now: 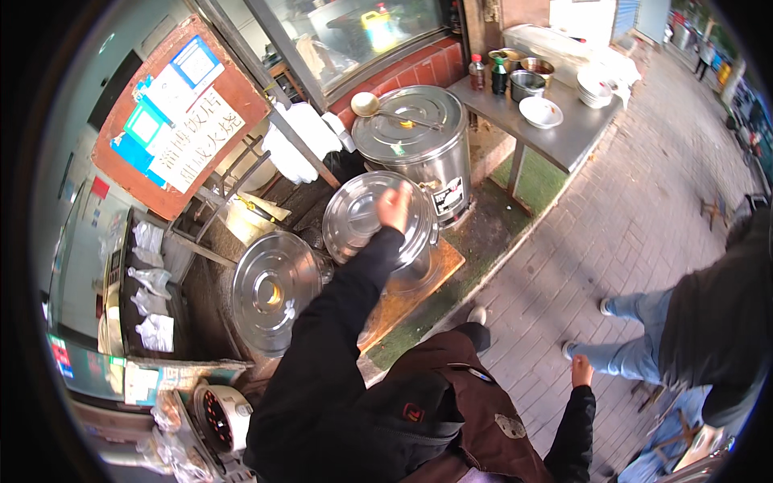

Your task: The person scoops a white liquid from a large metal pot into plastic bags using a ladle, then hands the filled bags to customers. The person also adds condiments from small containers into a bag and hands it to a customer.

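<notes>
My left hand (394, 208) reaches over the round metal lid (351, 211) of a steel pot; its fingers are curled, but whether they grip the lid's knob is hidden. Down at my side hangs my right hand (582, 370), curled, with nothing visible in it. Behind the pot stands a large lidded steel stockpot (450, 158), and a ladle (366, 104) lies across its lid. Another round metal lid (250, 302) is at the left, beside my left sleeve. A wooden board (386, 320) lies beneath the middle pot.
A steel table (561, 148) carries bowls (540, 113), metal pots (526, 84) and sauce bottles (499, 75). At the left, a brown signboard (253, 96) bears writing and printed codes. A person in jeans (655, 326) stands at the right on the brick pavement (543, 253).
</notes>
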Available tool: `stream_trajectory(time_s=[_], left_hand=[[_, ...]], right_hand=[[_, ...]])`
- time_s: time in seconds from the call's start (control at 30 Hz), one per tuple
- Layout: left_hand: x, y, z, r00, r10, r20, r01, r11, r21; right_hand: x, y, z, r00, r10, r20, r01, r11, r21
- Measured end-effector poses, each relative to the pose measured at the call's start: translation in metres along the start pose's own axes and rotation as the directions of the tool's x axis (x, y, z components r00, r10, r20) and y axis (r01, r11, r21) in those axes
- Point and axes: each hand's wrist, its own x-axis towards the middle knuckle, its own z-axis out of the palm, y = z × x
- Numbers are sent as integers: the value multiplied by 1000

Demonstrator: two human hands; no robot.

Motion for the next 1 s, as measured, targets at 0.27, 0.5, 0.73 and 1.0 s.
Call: stream_trajectory(time_s=[0.27,0.5,0.73,1.0], left_hand=[[292,-79,-47,578,40,-815,511,761,400],[332,-51,-94,533,282,-798,445,709,547],[267,8,-92,644,386,-660,477,472,742],[181,104,33,966,196,-169,159,68,985]], right_hand=[[194,-140,5,967,-200,156,180,975,134],[286,-239,-4,927,-288,238,213,930,299],[380,-404,-6,629,-659,413,420,734,533],[454,-533,12,-37,-861,507,569,399,719]])
